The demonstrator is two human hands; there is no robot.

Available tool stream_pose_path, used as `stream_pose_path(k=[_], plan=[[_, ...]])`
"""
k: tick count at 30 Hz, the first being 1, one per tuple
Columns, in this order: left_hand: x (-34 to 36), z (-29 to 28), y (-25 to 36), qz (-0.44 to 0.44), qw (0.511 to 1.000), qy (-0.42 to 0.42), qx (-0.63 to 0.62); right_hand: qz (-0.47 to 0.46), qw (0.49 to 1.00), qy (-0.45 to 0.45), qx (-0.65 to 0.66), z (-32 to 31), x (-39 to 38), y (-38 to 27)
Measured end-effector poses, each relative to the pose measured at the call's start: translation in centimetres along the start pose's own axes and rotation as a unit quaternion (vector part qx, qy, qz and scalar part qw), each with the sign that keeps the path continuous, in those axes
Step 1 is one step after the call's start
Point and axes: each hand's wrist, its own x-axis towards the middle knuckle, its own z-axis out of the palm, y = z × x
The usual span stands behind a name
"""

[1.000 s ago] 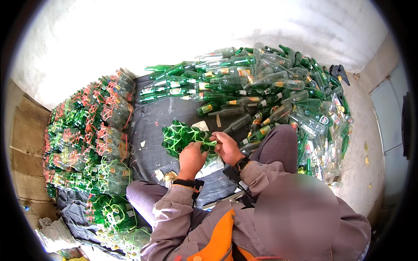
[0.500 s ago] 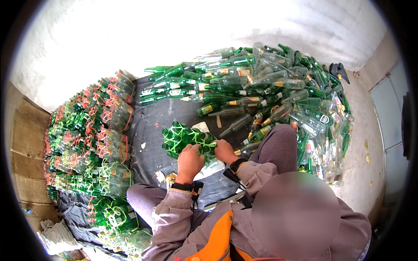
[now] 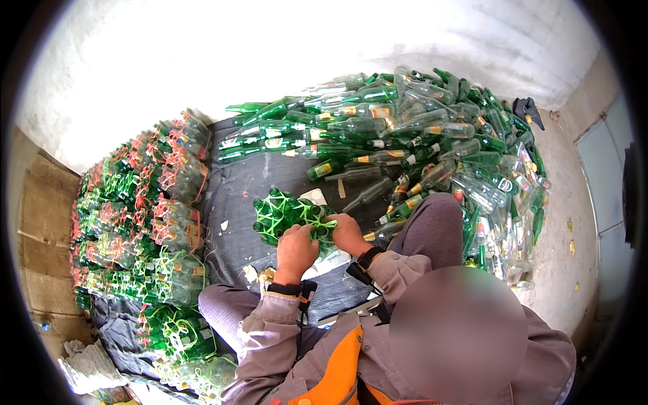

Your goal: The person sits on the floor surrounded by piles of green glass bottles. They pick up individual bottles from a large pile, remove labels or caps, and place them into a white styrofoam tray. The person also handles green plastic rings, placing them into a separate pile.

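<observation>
Upright green glass bottles (image 3: 278,214) stand in a tight bundle in front of me, with light green strap (image 3: 291,201) laced around and between their necks. My left hand (image 3: 297,252) is closed at the bundle's near side, its fingertips hidden among the bottle necks. At the bundle's right edge, my right hand (image 3: 346,233) pinches the green strap with its thumb and fingers curled in. The two hands are a short way apart. Both wrists wear dark bands.
Strapped bottle bundles (image 3: 138,216) are stacked at the left in red and green strap. A big heap of loose bottles (image 3: 432,128) curves from the back to the right. A dark mat (image 3: 243,179) covers the floor, with scraps on it. My bent knees flank the bundle.
Almost nothing differs. The hands and the bundle keep their place, with only a slight shift of the whole view; the right fingers have moved a little at the strap.
</observation>
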Motion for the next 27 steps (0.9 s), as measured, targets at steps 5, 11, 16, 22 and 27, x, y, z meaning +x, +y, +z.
stream_pose_path(k=[5,11,16,22,27], plan=[[0.1,0.3,-0.3,0.012,1.000,0.005,0.006,0.016,0.996,0.007,-0.093,1.1,-0.2,3.4],[0.0,0.4,-0.3,0.017,1.000,0.007,0.017,0.022,0.985,-0.111,-0.127,0.7,0.1,2.8],[0.4,0.6,-0.7,0.019,0.999,0.009,-0.029,-0.064,0.996,-0.054,-0.006,0.3,0.5,0.7],[0.3,0.7,-0.9,0.006,1.000,0.021,-0.013,-0.044,0.991,-0.083,-0.095,-0.7,0.5,-1.5],[0.7,0.8,-0.3,0.020,0.995,0.041,0.090,-0.014,0.983,-0.178,0.044,-0.5,1.4,-0.7]])
